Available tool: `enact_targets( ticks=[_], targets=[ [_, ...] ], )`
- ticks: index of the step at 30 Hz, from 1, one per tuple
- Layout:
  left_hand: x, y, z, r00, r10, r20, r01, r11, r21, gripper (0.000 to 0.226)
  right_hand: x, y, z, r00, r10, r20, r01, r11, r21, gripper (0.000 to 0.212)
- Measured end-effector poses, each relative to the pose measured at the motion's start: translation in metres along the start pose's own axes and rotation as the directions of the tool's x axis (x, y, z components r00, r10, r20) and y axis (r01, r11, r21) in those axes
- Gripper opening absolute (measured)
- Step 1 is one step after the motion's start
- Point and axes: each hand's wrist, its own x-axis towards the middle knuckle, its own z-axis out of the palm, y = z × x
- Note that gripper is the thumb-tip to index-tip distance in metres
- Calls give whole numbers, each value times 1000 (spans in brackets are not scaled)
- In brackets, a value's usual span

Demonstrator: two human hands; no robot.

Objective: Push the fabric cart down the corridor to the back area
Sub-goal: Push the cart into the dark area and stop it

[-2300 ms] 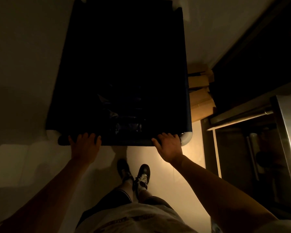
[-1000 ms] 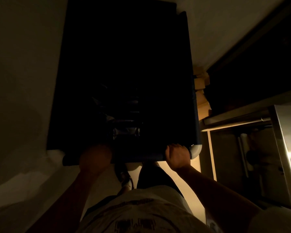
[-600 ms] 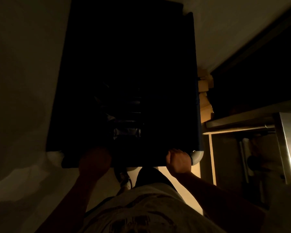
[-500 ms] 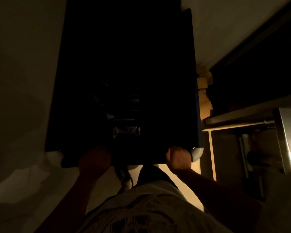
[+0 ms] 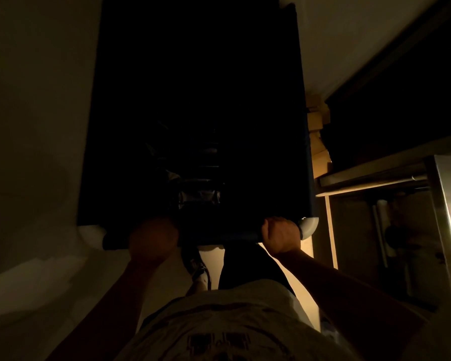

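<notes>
Single head-worn view, wide-angle. Looks steeply down and forward, close over the dark fabric-sided cart [image 5: 245, 100]. No second view.

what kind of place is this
Likely a dim back-of-house service corridor: pale walls close on the left, stacked cardboard boxes on the right, and a stainless steel counter beside the fabric cart.

We're looking at a pale, smooth floor [image 5: 320, 37], dim on the left and glowing warm yellow on the right. Sitting on it is the big dark fabric cart with white rounded pipe corners [image 5: 306, 142], taking up most of the middle. A stack of tan cardboard boxes [image 5: 317, 142] is lying just beside the cart's right side. One dark sneaker with pale laces [image 5: 197, 264] is standing on the floor too.
</notes>
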Motion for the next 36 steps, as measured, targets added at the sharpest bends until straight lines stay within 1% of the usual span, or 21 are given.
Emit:
enact_targets(
  ticks=[4,7,8,11,18,20,22,25,27,29,30,33,36],
  targets=[
    [1,0,-1,998,21,-59,-20,1000,24,33,0,2,3,1000,7,-1,-7,1000,16,52],
    [0,-1,1,1000,-5,4,5,1000,0,35,2,5,6,999,32,42,-34,999,32,40],
    [-1,-1,2,1000,-8,5,8,1000,-15,37,3,6,9,998,37,52,-39,999,28,39],
    [-2,0,3,999,-8,-42,6,998,-55,38,5,8,13,997,51,52,-51,999,-11,39],
    [1,4,1,1000,-23,-14,22,998,-64,36,6,7,11,993,90,80,-85,994,-73,41],
    [0,2,2,999,-27,-18,26,998,-59,36,7,7,11,994,80,75,-73,993,-92,41],
    [-4,0,3,1000,-19,-20,17,997,-74,36,2,8,14,996,68,58,-65,996,-60,41],
    [-5,-1,2,999,12,-30,-12,1000,-17,35,-6,7,20,999,52,9,-52,999,9,37],
    [-4,-1,0,997,39,-61,-37,999,39,32,-9,5,18,999,37,-23,-37,999,9,36],
    [-2,-1,-3,991,63,-114,-55,996,71,22,-10,2,15,999,29,-17,-29,999,-17,44],
    [-2,0,-4,992,59,-115,-51,996,69,20,-10,1,13,999,29,-20,-29,999,-24,49],
    [0,4,-11,1000,-27,13,27,1000,4,28,-10,-4,6,999,33,-24,-34,999,-20,55],
    [1,7,-12,998,-44,35,45,999,-26,33,-5,-6,1,998,45,-40,-47,998,-33,54]
  ],
)
